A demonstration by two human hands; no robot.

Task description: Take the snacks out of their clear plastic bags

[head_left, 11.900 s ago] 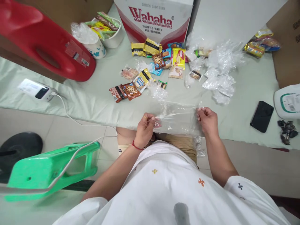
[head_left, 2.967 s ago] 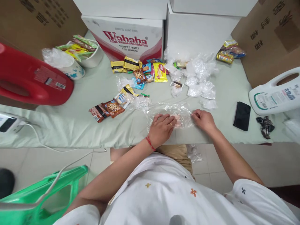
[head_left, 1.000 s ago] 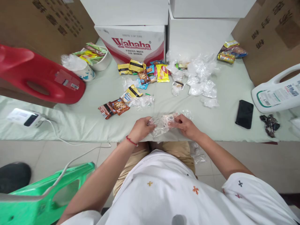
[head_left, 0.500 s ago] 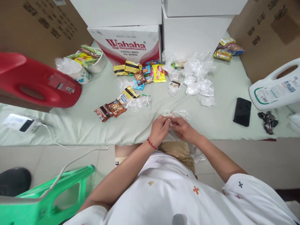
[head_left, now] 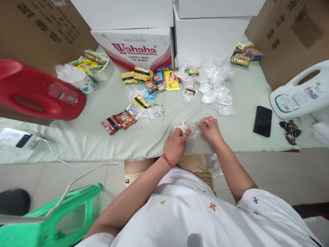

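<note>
1. The left hand has a closed grip: thumb and fingers press on a crumpled clear plastic bag. A red bracelet circles its wrist.
2. The right hand has a narrow grip, its fingertips at the bag's right end; whether they hold a fold of plastic, I cannot tell.
3. The bag is near the front edge of the cloth-covered desk, between the two hands. Something pinkish shows through it, partly hidden by the left hand.
4. Left of the bag, two brown packets overlap, with a yellow packet just beside them.
5. Farther back, more small snack packets lie in front of the Wahaha box.
6. A heap of clear plastic spreads to their right, beyond the right hand.
7. Well to the right are a black phone, a bunch of keys and a white jug.
8. At far left a red jug lies tilted.
</note>
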